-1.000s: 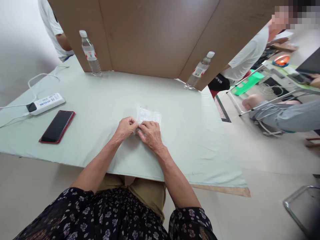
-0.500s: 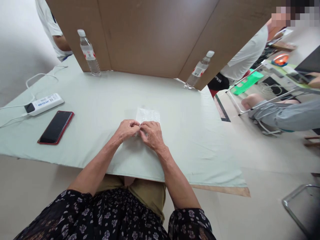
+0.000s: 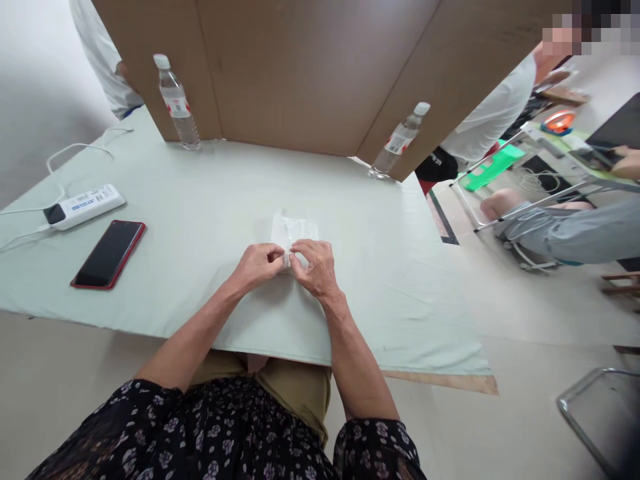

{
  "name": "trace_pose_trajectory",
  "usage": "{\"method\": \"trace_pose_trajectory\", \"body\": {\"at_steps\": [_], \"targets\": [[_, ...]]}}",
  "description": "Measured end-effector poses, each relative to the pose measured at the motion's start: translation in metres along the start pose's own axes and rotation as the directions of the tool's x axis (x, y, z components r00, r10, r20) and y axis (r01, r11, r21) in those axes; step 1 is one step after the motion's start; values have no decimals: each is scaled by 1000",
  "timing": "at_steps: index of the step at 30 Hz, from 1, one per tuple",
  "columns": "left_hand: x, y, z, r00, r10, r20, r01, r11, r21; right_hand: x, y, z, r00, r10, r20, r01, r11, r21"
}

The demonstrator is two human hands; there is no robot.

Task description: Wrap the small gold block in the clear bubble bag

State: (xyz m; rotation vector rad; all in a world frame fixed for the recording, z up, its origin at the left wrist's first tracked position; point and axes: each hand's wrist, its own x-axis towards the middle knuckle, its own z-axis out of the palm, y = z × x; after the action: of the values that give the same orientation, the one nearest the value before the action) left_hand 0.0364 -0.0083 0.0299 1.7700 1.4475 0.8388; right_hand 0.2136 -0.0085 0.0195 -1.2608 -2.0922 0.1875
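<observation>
A small translucent piece of what looks like bubble wrap (image 3: 300, 229) is at the middle of the table, partly hidden behind my fingers. My left hand (image 3: 260, 262) pinches its near part with thumb and forefinger. Close beside it, my right hand (image 3: 315, 265) pinches the same wrap, its thumb and forefinger curled together. The fingertips of both hands nearly meet. Whether anything lies inside the wrap, I cannot tell.
A pale green cloth covers the table (image 3: 200, 193). Left are a phone (image 3: 109, 255) and a white power strip (image 3: 86, 207) with cables. Two water bottles (image 3: 180, 110) (image 3: 397, 143) stand before a cardboard screen (image 3: 300, 73). People sit beyond, one by a metal-framed table (image 3: 545, 157).
My hands have drawn slightly apart, the right one shifting a little right. The wrap's far left corner now stands up more, and its surface looks more creased.
</observation>
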Motion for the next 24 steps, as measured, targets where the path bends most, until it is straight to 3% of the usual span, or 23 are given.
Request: {"method": "trace_pose_trajectory", "body": {"at_steps": [3, 8, 13, 16, 19, 22, 24], "targets": [[-2, -4, 10, 990, 128, -52, -122, 986, 114, 0, 0, -2, 999, 9, -33, -9, 1000, -14], [-6, -15, 19, 974, 187, -126, -167, 973, 158, 0, -4, 3, 994, 8, 105, -3, 999, -52], [-9, -23, 22, 956, 267, -119, -250, 958, 140, 3, 4, 1, 984, 160, 74, -151, 982, -117], [-8, -28, 27, 931, 327, -165, -301, 940, 163, 4, 15, -8, 943, 331, 46, -323, 938, -124], [-7, -31, 32, 890, 391, -234, -357, 917, 176, 5, 24, -19, 870, 482, 105, -463, 871, -165], [-5, -33, 36, 870, 421, -256, -382, 905, 188, 6, 25, -26, 812, 545, 206, -499, 833, -238], [-4, -34, 36, 865, 429, -261, -389, 901, 191, 6, 23, -27, 799, 551, 241, -480, 826, -295]]}}
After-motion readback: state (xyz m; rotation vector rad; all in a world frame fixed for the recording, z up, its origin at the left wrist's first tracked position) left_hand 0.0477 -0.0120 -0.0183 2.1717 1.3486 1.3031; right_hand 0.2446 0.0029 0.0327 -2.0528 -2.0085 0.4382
